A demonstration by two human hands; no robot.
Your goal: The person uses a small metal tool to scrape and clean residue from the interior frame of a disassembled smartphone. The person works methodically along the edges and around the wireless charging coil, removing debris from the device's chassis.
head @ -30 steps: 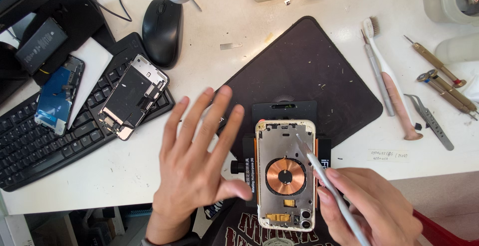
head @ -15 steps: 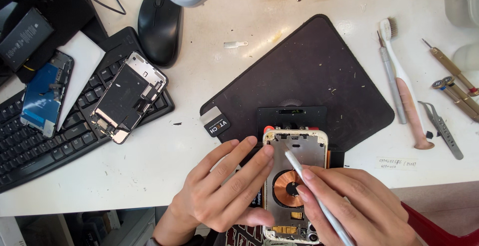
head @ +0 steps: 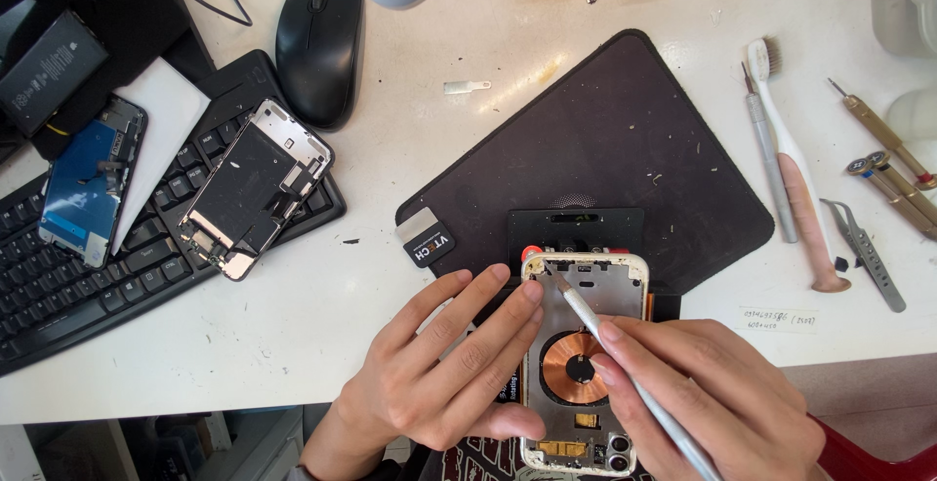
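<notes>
An opened phone housing (head: pixel 610 291) with a copper coil (head: pixel 571 367) lies clamped in a black holder at the table's near edge. My left hand (head: pixel 439 374) grips the housing's left side, fingers resting on its edge. My right hand (head: pixel 717 393) holds a white pen-shaped tool (head: pixel 595 323) like a pencil. Its tip touches the upper left inside of the housing.
A dark work mat (head: pixel 605 149) lies behind the holder. A removed phone screen (head: pixel 256 188) rests on a black keyboard (head: pixel 59 286), a blue phone part (head: pixel 86 183) beside it. A mouse (head: pixel 318 47) sits at the back; a toothbrush (head: pixel 795 169), screwdrivers (head: pixel 883 135) and tweezers (head: pixel 864 252) lie right.
My left hand moved from lying flat beside the housing to gripping its left edge. The pen-shaped tool's tip went up to the housing's top left corner.
</notes>
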